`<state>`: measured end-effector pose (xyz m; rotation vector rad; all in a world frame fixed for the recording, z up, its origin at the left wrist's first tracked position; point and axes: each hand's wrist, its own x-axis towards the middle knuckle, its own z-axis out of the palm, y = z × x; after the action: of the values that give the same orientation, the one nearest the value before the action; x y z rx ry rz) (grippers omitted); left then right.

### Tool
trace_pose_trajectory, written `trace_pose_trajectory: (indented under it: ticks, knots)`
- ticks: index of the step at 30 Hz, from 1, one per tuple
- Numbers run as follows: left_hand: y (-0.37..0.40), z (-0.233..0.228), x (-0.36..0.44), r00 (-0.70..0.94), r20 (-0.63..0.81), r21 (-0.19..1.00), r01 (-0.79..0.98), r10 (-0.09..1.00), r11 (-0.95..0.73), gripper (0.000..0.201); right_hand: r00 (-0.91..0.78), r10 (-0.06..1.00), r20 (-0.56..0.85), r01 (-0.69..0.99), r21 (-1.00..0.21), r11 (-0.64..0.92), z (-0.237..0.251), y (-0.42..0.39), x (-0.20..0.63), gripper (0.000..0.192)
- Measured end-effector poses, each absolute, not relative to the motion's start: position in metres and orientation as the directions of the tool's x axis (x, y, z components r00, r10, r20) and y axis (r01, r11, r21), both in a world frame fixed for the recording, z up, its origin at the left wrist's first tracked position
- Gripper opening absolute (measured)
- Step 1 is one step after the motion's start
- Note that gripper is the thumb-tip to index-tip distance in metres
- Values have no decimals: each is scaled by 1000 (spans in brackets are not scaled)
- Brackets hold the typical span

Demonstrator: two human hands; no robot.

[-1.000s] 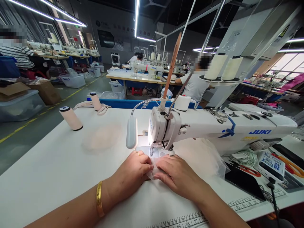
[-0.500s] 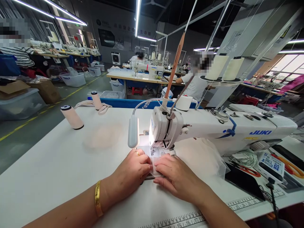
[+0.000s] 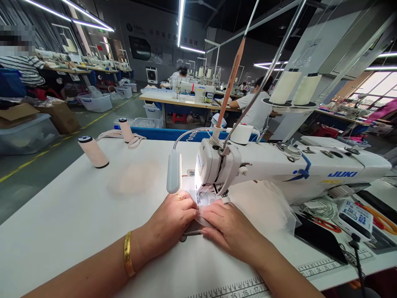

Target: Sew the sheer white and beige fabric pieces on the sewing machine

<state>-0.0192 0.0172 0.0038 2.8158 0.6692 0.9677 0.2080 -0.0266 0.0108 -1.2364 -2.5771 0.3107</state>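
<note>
At the sewing machine's needle area, a thin sheer whitish fabric (image 3: 203,210) lies under the presser foot (image 3: 200,198). My left hand (image 3: 178,213), with a ring and a gold bangle, is closed with its fingertips pinched on the fabric's left side. My right hand (image 3: 226,223) lies on the right side of the fabric, fingers stretched out flat and thumb apart. Both hands' fingertips are close together just before the foot. More sheer fabric (image 3: 263,203) spreads to the right, under the white sewing machine (image 3: 263,159). The needle tip is too small to make out.
A small lamp (image 3: 174,171) hangs left of the machine head. Two pale thread cones, one nearer (image 3: 94,152), stand on the left table. A black phone-like slab (image 3: 319,238) and a cable coil (image 3: 319,207) lie right. A printed ruler (image 3: 235,286) runs along the front edge. Co-workers sit beyond.
The fabric's near edge has slid forward toward the foot, baring more of the metal plate in front of it. My hands have barely shifted.
</note>
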Motion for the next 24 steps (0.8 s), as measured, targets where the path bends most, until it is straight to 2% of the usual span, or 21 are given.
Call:
trace_pose_trajectory:
  ticks: [4,8,16,24]
  knots:
    - [19,4,-20,726,547,213,360,416,-908,20,-603,769,213,725,-256,639,6,-26,207,11]
    - [19,0,-22,755,522,178,358,396,-917,25,-611,746,263,709,-237,664,2,-26,207,22]
    - [17,0,-22,749,523,194,360,407,-913,26,-612,757,228,720,-235,653,9,-29,205,16]
    - [17,1,-23,755,499,189,383,424,-904,26,-602,756,257,720,-234,653,5,-27,205,18]
